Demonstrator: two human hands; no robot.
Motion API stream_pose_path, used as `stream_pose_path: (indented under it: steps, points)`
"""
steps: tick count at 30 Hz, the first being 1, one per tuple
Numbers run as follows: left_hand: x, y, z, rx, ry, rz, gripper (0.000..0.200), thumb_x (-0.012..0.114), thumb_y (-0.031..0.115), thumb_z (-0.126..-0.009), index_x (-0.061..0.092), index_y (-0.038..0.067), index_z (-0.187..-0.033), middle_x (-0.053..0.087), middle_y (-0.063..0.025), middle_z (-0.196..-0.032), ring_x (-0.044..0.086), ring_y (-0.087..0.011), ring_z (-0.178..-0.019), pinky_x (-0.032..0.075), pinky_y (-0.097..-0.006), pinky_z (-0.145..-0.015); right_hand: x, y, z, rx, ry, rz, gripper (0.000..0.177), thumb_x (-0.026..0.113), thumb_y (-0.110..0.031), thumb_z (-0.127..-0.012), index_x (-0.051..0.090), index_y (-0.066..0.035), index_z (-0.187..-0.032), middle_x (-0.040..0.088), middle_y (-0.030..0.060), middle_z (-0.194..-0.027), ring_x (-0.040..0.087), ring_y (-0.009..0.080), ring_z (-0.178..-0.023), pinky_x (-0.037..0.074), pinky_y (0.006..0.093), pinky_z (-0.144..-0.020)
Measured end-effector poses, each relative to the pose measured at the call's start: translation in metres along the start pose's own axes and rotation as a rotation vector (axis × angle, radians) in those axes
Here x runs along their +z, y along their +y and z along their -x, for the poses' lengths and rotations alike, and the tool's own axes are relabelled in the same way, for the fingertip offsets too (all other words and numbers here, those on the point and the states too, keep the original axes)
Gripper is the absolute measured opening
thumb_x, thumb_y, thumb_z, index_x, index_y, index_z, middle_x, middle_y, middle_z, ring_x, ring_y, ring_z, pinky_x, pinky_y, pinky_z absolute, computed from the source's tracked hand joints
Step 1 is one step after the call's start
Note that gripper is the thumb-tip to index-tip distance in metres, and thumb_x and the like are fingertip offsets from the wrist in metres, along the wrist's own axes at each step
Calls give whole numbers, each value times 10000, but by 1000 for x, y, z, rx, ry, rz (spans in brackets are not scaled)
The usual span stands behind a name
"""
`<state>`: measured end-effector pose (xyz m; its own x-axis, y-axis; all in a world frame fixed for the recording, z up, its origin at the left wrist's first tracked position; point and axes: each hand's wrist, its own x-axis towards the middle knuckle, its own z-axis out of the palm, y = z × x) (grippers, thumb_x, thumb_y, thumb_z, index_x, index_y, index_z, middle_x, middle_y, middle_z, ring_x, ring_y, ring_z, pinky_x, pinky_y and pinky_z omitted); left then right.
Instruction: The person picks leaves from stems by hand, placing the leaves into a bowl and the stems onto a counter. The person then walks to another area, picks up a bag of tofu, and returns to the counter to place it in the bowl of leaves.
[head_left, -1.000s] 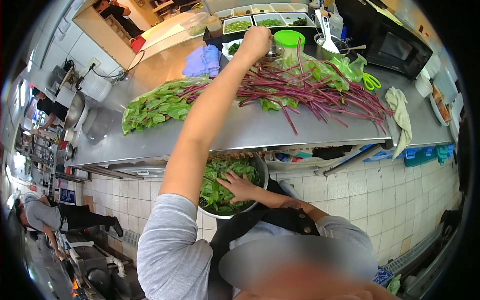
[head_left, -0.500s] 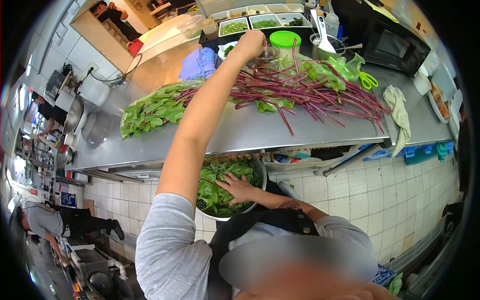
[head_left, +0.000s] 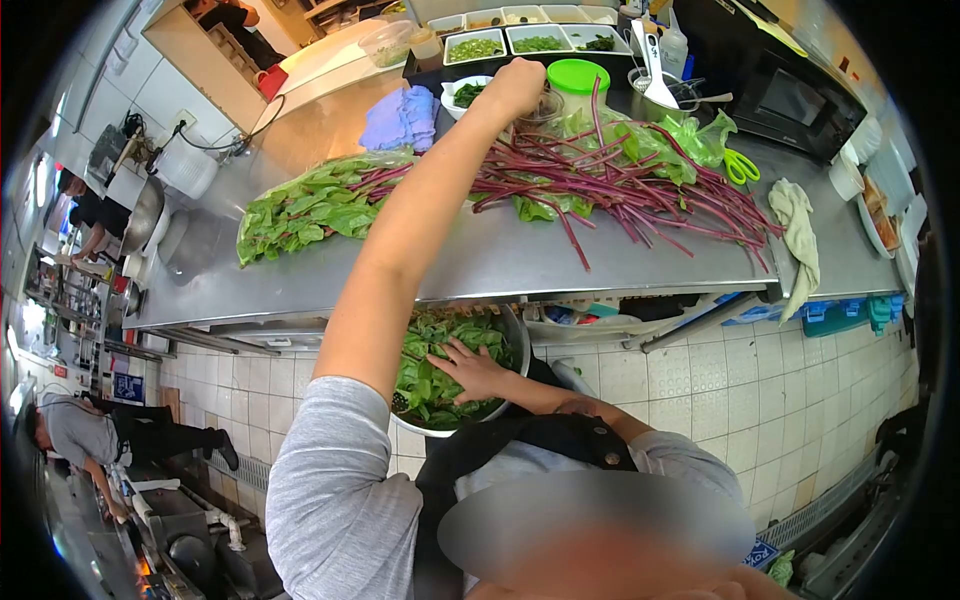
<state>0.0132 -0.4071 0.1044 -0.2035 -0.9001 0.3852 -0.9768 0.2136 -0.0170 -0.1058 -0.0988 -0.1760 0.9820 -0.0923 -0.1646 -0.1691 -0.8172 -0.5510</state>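
Table [head_left: 690,262]: smooth metal, soft sheen;
blue cloth [head_left: 399,118]: matt, creased fabric;
green lid [head_left: 578,76]: smooth plastic;
pale towel [head_left: 796,240]: matt, rumpled cloth;
floor [head_left: 705,405]: smooth tile.

Bright indoor light, soft glare on steel counter [head_left: 500,262], fisheye-bent edges, black corners, blurred oval [head_left: 597,525] below centre
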Motion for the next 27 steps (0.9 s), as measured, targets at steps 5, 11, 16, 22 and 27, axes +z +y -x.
stream_pose_path:
  steps: [5,11,16,22,27]
  points:
    - [7,2,-3,-51,51,29,137,654,41,-714,695,-33,-823,664,-269,-874,666,-396,-857,551,-451,-768,0,0,-1,6,-10,-2,1099,822,-375,-669,146,-201,-1517,178,168,-1550,116,358,-1445,288,686,-1004]
    - [39,2,-8,-219,261,82,194,770,214,-675,738,66,-798,681,-190,-774,675,-361,-787,542,-432,-774,-1,-3,-2,30,-20,9,1088,822,-358,-676,148,-214,-1518,163,161,-1557,115,358,-1446,270,698,-1015]
    - [17,11,26,-147,454,285,304,744,244,-714,703,57,-951,680,-206,-911,646,-383,-898,507,-434,-848,-4,-8,-3,43,-44,19,1088,820,-359,-683,136,-228,-1519,153,149,-1560,111,352,-1446,263,708,-1024]
    - [-51,4,145,-314,296,199,248,653,215,-793,682,45,-972,620,-207,-1014,597,-373,-997,489,-447,-876,-5,-13,-4,63,-69,48,1097,817,-384,-683,129,-221,-1522,149,145,-1561,117,352,-1445,264,692,-1031]
    - [-40,-82,229,-597,214,-85,173,607,98,-761,689,57,-907,637,-225,-945,630,-380,-904,513,-470,-790,-7,-16,-6,83,-84,70,1113,822,-403,-673,127,-221,-1523,145,145,-1564,115,352,-1447,279,677,-1025]
